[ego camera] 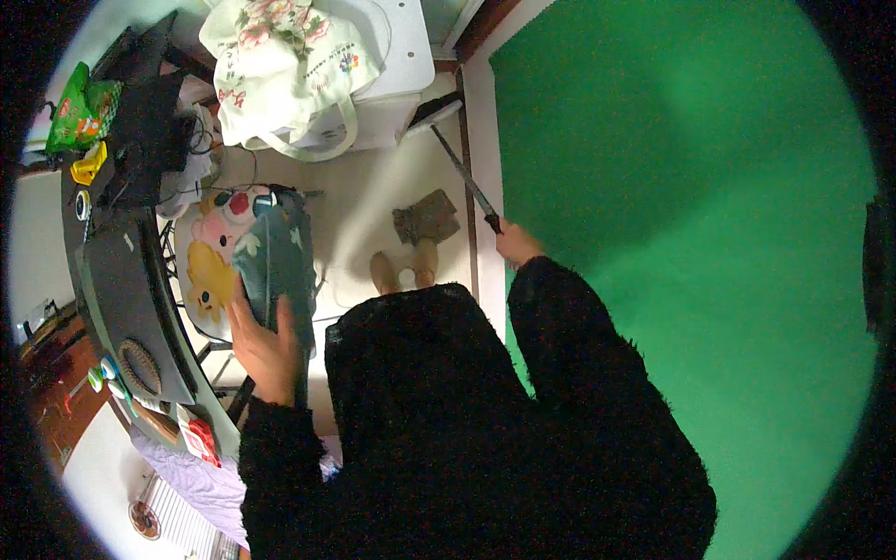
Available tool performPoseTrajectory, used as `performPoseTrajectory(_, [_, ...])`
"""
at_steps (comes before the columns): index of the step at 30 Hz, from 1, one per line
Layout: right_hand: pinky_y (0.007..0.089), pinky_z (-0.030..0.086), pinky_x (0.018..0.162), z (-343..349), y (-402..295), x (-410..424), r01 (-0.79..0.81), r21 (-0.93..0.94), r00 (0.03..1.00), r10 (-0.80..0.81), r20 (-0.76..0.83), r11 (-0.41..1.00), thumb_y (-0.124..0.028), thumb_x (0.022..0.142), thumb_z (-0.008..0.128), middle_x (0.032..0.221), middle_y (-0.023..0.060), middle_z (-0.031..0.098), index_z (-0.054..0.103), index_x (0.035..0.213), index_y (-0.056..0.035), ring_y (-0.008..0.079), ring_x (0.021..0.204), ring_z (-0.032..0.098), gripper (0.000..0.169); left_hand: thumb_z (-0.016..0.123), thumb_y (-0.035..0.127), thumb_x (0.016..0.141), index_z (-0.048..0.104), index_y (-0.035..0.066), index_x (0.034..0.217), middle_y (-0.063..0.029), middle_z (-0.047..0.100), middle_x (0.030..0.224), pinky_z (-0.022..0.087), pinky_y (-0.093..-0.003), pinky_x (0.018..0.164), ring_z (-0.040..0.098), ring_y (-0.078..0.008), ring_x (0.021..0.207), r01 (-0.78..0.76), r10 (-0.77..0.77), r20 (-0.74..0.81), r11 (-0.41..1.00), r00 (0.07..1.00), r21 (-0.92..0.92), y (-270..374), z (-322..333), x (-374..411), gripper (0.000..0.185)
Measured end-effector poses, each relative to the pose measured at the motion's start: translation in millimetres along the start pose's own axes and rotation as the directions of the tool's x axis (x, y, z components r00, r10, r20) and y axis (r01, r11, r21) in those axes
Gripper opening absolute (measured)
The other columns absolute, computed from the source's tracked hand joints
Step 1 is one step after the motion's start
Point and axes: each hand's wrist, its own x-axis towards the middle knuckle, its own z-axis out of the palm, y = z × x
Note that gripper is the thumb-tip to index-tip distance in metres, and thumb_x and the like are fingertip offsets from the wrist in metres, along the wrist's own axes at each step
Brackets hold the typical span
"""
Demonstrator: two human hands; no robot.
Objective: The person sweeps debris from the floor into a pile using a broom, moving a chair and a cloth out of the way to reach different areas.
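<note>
My right hand (516, 243) is closed around the dark grip of a long-handled tool (463, 171), whose wide flat head, seemingly a broom or mop, rests on the floor by a white cabinet. With fingers spread, my left hand (264, 346) lies against a grey-green patterned cushion or bag (274, 259) on a chair; whether it grasps the fabric is unclear. Beside that, a chair cover with cartoon animal faces (208, 287) shows. A crumpled brown cloth (427, 217) lies on the floor at my feet.
At left stands a dark desk (119, 280) with a green snack bag (84, 112), a yellow object (89, 164) and tape rolls. A floral cloth tote bag (280, 77) sits on the white cabinet (413, 42). Cables hang near the chair. A green surface (672, 210) fills the right side.
</note>
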Motion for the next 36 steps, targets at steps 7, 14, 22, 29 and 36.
performPoseTrajectory(7, [0.0480, 0.046, 0.070, 15, 44, -126, -0.128, 0.170, 0.966, 0.084, 0.246, 0.977, -0.023, 0.084, 0.046, 0.088, 0.0234, 0.061, 0.042, 0.127, -0.0132, 0.0414, 0.083, 0.058, 0.045, 0.060, 0.022, 0.079, 0.042, 0.000, 0.122, -0.0236, 0.052, 0.103, 0.044, -0.0423, 0.078, 0.053, -0.0404, 0.093, 0.049, -0.049, -0.008, 0.999, 0.999, -0.002, 4, 0, -3, 0.051])
performPoseTrajectory(14, [0.0496, 0.046, 0.069, -5, 36, -129, 0.080, 0.037, 0.991, -0.076, -0.112, 0.996, -0.023, 0.084, 0.046, 0.088, 0.0207, 0.062, 0.039, 0.131, -0.0151, 0.0425, 0.078, 0.057, 0.048, 0.061, 0.022, 0.079, 0.043, 0.000, 0.122, -0.0230, 0.052, 0.103, 0.044, -0.0419, 0.079, 0.053, -0.0393, 0.094, 0.041, -0.040, -0.029, 0.999, 0.999, 0.022, 8, 1, -4, 0.052])
performPoseTrajectory(22, [0.0490, 0.046, 0.070, -5, 25, -56, 0.037, 0.025, 0.999, -0.038, 0.024, 0.999, -0.023, 0.081, 0.046, 0.092, 0.0222, 0.060, 0.045, 0.123, -0.0150, 0.0414, 0.083, 0.057, 0.043, 0.062, 0.024, 0.080, 0.045, 0.001, 0.120, -0.0216, 0.054, 0.103, 0.043, -0.0408, 0.080, 0.053, -0.0379, 0.095, 0.008, -0.006, -0.054, 0.999, 0.999, 0.038, 4, 4, -7, 0.050])
performPoseTrajectory(29, [0.0472, 0.047, 0.073, 23, 42, -152, -0.011, 0.215, 0.993, -0.014, 0.116, 0.977, -0.025, 0.083, 0.047, 0.095, 0.0226, 0.060, 0.043, 0.128, -0.0136, 0.0415, 0.085, 0.057, 0.047, 0.062, 0.024, 0.078, 0.043, 0.003, 0.123, -0.0193, 0.054, 0.105, 0.045, -0.0399, 0.079, 0.054, -0.0357, 0.094, -0.002, 0.005, -0.070, 0.999, 0.998, 0.042, -4, 7, -6, 0.053])
performPoseTrajectory(36, [0.0479, 0.046, 0.073, 9, 7, -146, 0.012, 0.144, 0.999, -0.017, 0.033, 0.990, -0.025, 0.083, 0.048, 0.096, 0.0240, 0.059, 0.042, 0.129, -0.0100, 0.0403, 0.086, 0.058, 0.049, 0.062, 0.024, 0.077, 0.044, 0.004, 0.122, -0.0180, 0.054, 0.104, 0.047, -0.0398, 0.074, 0.056, -0.0349, 0.091, 0.053, -0.053, -0.020, 0.999, 0.998, 0.003, -6, 4, -6, 0.052])
